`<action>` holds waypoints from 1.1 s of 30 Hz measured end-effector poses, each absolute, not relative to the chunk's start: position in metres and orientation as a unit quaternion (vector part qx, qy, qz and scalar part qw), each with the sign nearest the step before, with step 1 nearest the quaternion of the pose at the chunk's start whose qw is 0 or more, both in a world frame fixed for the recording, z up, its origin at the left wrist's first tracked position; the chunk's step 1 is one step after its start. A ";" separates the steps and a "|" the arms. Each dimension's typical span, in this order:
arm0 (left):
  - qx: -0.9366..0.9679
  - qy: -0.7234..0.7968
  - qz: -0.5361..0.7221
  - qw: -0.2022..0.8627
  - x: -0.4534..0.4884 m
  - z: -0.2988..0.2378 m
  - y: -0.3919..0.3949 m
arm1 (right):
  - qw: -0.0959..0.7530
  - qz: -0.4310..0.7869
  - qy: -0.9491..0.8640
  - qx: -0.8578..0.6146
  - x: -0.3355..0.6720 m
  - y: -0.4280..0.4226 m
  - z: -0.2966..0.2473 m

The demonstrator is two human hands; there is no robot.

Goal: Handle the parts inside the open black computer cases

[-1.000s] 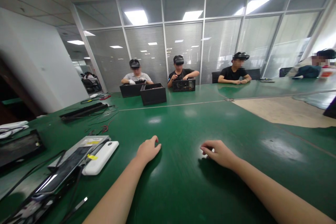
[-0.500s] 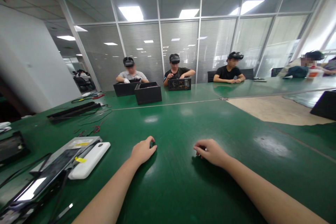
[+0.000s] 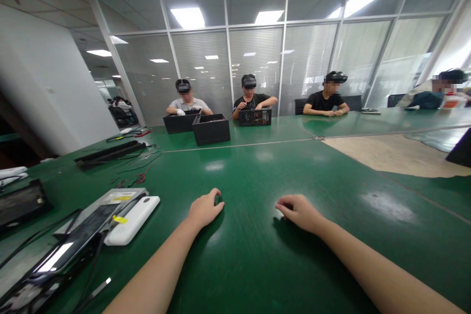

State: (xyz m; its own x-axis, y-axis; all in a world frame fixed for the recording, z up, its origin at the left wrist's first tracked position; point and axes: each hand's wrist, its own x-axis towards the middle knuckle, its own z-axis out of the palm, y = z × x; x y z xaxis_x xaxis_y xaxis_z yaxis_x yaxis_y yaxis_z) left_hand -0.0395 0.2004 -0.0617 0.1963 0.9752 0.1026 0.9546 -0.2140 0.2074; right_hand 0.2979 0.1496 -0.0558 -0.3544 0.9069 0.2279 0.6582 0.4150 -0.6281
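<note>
My left hand (image 3: 206, 208) hovers or rests just over the green table (image 3: 243, 260), its thumb and forefinger apart and nothing between them. Across from it, my right hand (image 3: 300, 212) is loosely curled, with the thumb and forefinger tips close together at the left side. I see no object in it, though its other fingers are partly hidden. Bare tabletop lies between the two hands. Nearest to my left hand is a white rounded case (image 3: 134, 221), lying beside a grey metal box (image 3: 106, 201) with a yellow label.
Black cables (image 3: 88, 265) and a dark slim device (image 3: 79, 240) crowd the near left. Farther left lies a long black bar (image 3: 110, 153). Across the table several people sit, two behind black computer cases (image 3: 211, 130). A tan bare patch (image 3: 371, 152) marks the table's right side.
The whole view has shifted slightly, so things appear a little farther right. My right hand's thumb and forefinger tips look closer together. My left hand keeps its pose.
</note>
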 end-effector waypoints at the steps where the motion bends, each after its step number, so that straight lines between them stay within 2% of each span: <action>1: 0.772 0.625 0.107 0.046 -0.039 -0.062 0.200 | 0.281 0.221 -0.793 -0.494 0.298 0.150 -0.056; 33: 0.764 0.638 0.085 0.047 -0.034 -0.055 0.197 | 0.262 0.236 -0.795 -0.494 0.300 0.150 -0.058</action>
